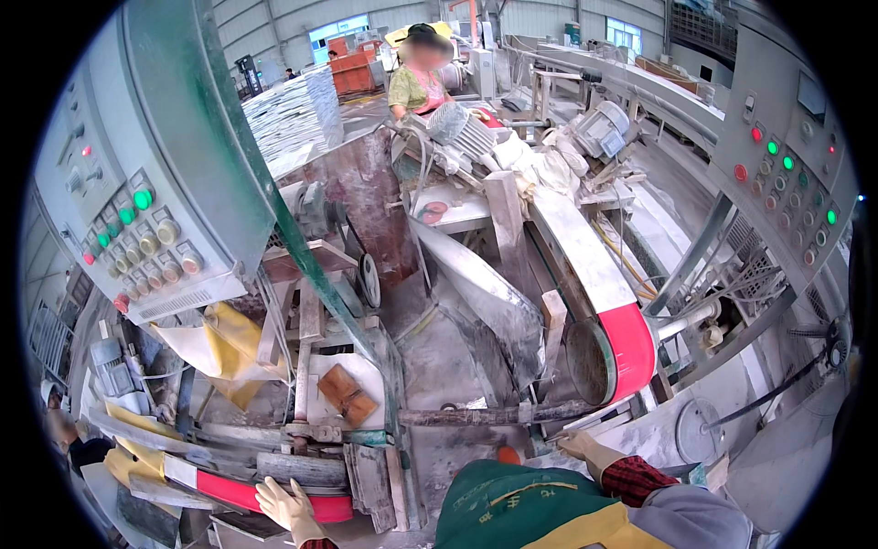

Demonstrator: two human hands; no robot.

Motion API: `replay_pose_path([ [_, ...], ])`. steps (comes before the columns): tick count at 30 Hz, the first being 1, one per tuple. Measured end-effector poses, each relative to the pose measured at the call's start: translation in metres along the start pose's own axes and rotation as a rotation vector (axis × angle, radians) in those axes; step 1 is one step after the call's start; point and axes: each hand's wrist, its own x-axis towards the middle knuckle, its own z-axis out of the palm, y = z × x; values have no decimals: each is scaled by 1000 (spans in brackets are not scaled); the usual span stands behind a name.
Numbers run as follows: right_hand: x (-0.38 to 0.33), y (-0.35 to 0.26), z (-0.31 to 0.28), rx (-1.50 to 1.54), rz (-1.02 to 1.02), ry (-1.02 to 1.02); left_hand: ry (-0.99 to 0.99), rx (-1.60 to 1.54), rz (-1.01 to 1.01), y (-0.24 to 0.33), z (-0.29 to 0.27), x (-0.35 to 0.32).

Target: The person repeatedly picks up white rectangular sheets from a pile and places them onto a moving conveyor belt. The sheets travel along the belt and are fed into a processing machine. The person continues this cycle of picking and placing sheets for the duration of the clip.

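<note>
My left hand (287, 509), in a pale glove, is open, its fingers spread over the red and white belt guard (229, 489) at the lower left. A grey roller (302, 469) lies just beyond it. My right hand (587, 449), also gloved, reaches out beside my green apron (503, 508). Its fingers stretch to the left near pale flat strips (599, 416), and nothing shows in them. Whether they touch the strips I cannot tell. Above that hand a second belt guard (628, 349), red at its rounded end, curves round a large wheel (590, 360).
Control cabinets with lit buttons stand at left (146, 183) and right (777, 165). A dusty bar (494, 414) crosses ahead of me. A brown block (347, 395) lies left of centre. Beyond the motors (466, 133) is another person (422, 82). Stacked slabs (293, 114) stand at the back left.
</note>
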Motion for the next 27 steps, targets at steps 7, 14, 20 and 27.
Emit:
replay_pose_path([
  [7,-4,5,4,14,-2,41,-16,8,-9,8,-8,-9],
  [14,-8,10,-2,117,93,-15,-23,-4,-17,18,-16,-19],
  [20,-10,7,-1,141,86,-42,11,49,4,16,-2,-19],
  [27,-11,5,2,66,86,12,43,56,12,14,9,-22],
])
